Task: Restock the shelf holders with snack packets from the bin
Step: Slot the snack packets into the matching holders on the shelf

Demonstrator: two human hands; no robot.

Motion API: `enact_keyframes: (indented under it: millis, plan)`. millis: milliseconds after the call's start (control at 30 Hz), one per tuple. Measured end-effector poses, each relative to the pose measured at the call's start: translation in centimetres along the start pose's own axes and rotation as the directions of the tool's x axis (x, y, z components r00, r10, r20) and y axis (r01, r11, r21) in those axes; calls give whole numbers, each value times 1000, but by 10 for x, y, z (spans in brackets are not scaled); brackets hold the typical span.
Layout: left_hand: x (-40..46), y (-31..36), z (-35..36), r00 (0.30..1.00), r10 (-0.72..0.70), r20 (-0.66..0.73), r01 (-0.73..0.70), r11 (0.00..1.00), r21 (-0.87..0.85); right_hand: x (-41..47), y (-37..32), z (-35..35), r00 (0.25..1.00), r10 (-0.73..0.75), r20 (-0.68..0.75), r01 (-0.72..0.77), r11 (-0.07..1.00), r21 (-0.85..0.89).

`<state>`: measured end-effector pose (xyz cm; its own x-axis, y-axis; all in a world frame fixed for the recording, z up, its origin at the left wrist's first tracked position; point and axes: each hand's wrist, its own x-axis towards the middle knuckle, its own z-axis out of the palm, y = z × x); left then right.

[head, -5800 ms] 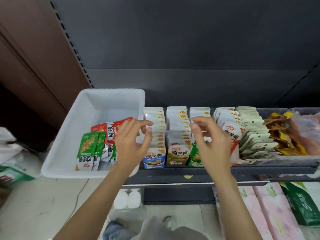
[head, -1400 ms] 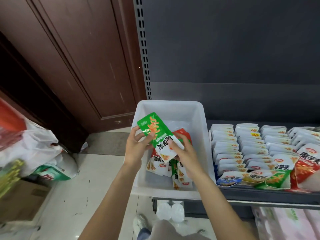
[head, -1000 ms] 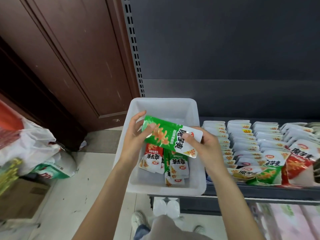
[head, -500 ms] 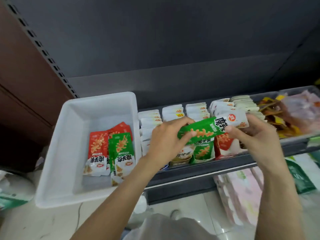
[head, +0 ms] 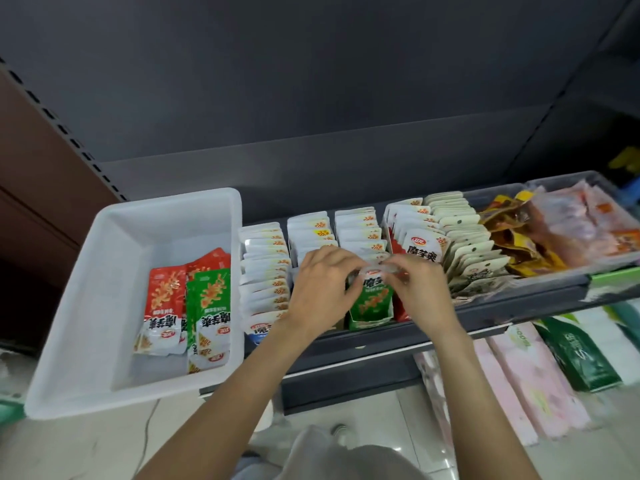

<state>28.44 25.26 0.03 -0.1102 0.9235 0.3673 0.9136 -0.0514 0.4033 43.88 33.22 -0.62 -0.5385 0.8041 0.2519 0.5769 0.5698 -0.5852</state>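
Left hand (head: 320, 289): in the middle of the frame, fingers curled, pinching the top left edge of the green packet (head: 372, 299).
Right hand (head: 424, 289): just beside the left hand, fingers bent, pinching the top right edge of the same packet.
Green packet: standing up at the front of the third row of the shelf holders (head: 346, 233), between the two hands. Its bottom sits by the front edge of the shelf (head: 519, 306).
Shelf holders: rows of white packet tops packed close together, running from the middle to the right of the frame. Little room shows between the rows.
Bin (head: 104, 271): white, at the left of the frame, with its right wall touching the first row. Its front corner sticks out past the shelf edge.
Packets in the bin: a red packet (head: 164, 306) and a green bin packet (head: 211, 306) lie flat at the right side. The left half of the bin floor is bare.
Loose bags (head: 554, 230): yellow and pink ones, piled in a tray at the right.
Lower shelf (head: 519, 375): pink and green packs, lower right.
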Motion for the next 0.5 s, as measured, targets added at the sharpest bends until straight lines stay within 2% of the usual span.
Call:
enact_keyframes:
  millis: [67, 133, 200, 267, 367, 433, 500]
  plan:
    - [0, 1, -1, 999, -24, -26, 24, 1000, -3, -2, 3, 14, 999, 33, 9, -32, 991, -127]
    - [-1, 0, -4, 998, -52, -35, 52, 999, -14, -5, 0, 19, 996, 69, -64, -80, 977, -197]
    - [-4, -3, -12, 992, -103, -73, 96, 991, -93, -7, -7, 13, 982, 80, -169, -106, 983, -152]
    - [-11, -7, -28, 968, -202, -152, 160, 955, -251, -8, -15, 1, 966, 80, -247, -94, 995, -46]
    - [-31, -21, -57, 850, -368, -376, 195, 885, -423, -8, -40, -14, 947, 89, -308, -44, 988, 151]
    - [-49, -36, -77, 733, -444, -515, 198, 864, -463, -7, -69, -18, 946, 53, -321, 37, 963, 268]
    - [-71, -58, -95, 649, -472, -597, 214, 866, -452, -5, -104, -11, 962, -18, -272, 123, 920, 373]
